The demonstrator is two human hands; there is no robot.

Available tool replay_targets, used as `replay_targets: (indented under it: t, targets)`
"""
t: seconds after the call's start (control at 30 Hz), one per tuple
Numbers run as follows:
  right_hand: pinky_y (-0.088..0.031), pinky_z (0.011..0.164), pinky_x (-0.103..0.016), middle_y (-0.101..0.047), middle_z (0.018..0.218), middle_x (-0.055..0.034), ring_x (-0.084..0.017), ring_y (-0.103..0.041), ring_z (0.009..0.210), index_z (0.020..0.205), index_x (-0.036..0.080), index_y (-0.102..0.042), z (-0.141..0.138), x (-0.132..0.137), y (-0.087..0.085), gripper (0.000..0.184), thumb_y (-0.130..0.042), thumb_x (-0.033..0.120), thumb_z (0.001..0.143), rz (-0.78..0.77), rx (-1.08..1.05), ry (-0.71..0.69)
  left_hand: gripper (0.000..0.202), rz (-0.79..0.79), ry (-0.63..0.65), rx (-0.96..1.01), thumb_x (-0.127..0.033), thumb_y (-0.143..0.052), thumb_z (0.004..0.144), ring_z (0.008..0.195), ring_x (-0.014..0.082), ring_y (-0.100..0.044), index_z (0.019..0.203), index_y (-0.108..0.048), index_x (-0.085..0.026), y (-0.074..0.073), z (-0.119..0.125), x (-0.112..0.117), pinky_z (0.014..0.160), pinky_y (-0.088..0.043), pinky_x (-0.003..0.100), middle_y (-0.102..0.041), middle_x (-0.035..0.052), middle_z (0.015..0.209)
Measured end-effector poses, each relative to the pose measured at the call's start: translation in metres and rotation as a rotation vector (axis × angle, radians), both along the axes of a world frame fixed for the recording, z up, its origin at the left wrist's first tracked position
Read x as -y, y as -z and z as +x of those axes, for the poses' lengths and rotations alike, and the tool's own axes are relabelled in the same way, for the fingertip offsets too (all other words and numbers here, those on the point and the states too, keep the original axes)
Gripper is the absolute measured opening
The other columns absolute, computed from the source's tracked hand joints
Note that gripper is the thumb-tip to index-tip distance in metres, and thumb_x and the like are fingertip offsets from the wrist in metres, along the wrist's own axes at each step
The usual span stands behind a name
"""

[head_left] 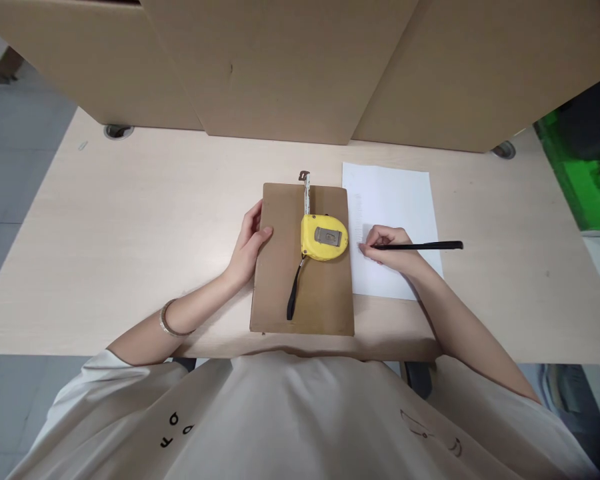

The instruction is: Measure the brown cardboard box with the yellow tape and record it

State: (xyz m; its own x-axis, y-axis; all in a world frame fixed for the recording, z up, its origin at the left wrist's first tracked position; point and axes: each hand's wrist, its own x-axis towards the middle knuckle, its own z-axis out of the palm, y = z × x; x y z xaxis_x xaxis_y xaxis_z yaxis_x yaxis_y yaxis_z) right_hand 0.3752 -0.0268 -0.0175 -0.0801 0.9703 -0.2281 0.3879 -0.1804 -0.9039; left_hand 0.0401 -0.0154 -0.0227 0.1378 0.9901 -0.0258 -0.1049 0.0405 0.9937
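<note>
A flat brown rectangular board [325, 300], like a kraft cover or cardboard, lies in front of me. My left hand [250, 247] grips its left edge, thumb on top and the other fingers partly hidden at the side. On the board rests a yellow tape measure [325, 237] with a grey clip and a black wrist strap [293, 293]. A short length of its worn blade [307, 193] sticks out past the far edge. To the right, my right hand [387, 248] pinches a black pen [440, 245], held low over a white sheet of paper [395, 200] bearing faint marks near its left side.
All of this is on a pale wooden desk [145, 220]. Large cardboard panels [280, 73] stand along its back edge. Cable holes [119, 131] sit at the back left and right. Beyond the right edge are a green surface [565, 180] and a black object.
</note>
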Motion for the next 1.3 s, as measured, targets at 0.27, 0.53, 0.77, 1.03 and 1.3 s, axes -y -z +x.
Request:
replay_targets:
  t: [0.27,0.53,0.77,1.03,1.3]
  targets:
    - [-0.037,0.045,-0.023,-0.056,0.051,-0.002,-0.009,-0.047,0.044,0.061,0.019,-0.051,0.0014,0.0008,-0.0015,0.043,-0.085,0.044,0.07,0.018,-0.038,-0.026,0.064,-0.001,0.0,-0.003,-0.054,-0.071,0.089,0.157,0.0318,-0.043,0.145,-0.052,-0.031,-0.0009,0.0011,0.0001,0.127,-0.042,0.048,-0.051,0.007,0.164]
    - [-0.035,0.045,-0.022,-0.057,0.052,-0.0031,-0.009,-0.047,0.045,0.062,0.018,-0.055,-0.0014,0.0026,-0.0033,0.039,-0.084,0.042,0.072,0.006,-0.018,-0.065,0.063,-0.011,-0.003,-0.007,-0.054,-0.071,0.089,0.157,0.0321,-0.042,0.144,-0.051,-0.031,-0.003,0.0023,0.0009,0.126,-0.043,0.049,-0.05,0.0073,0.164]
    - [-0.031,0.048,-0.022,-0.054,0.054,-0.0018,-0.008,-0.043,0.049,0.059,0.018,-0.052,-0.0001,0.0001,0.0015,0.042,-0.084,0.043,0.069,0.047,0.014,-0.042,0.062,0.001,0.003,-0.015,-0.053,-0.069,0.09,0.157,0.0315,-0.042,0.145,-0.05,-0.031,-0.0006,0.0015,-0.0006,0.127,-0.042,0.048,-0.05,0.007,0.164]
    - [-0.032,0.052,-0.023,-0.054,0.059,-0.0018,-0.008,-0.042,0.054,0.058,0.018,-0.051,0.0011,-0.0001,0.0021,0.043,-0.085,0.041,0.067,0.088,0.037,-0.027,0.063,0.003,0.012,-0.002,-0.054,-0.07,0.09,0.157,0.0308,-0.042,0.145,-0.049,-0.033,0.0009,0.0011,-0.0004,0.127,-0.042,0.047,-0.049,0.0063,0.165]
    - [-0.038,0.049,-0.024,-0.058,0.054,-0.004,-0.011,-0.05,0.049,0.063,0.019,-0.054,0.0015,0.0015,-0.0012,0.05,-0.089,0.055,0.069,0.022,-0.026,-0.067,0.063,0.017,0.027,-0.022,-0.057,-0.068,0.092,0.158,0.0313,-0.04,0.147,-0.049,-0.034,0.002,0.0,-0.0001,0.127,-0.04,0.047,-0.047,0.0055,0.166]
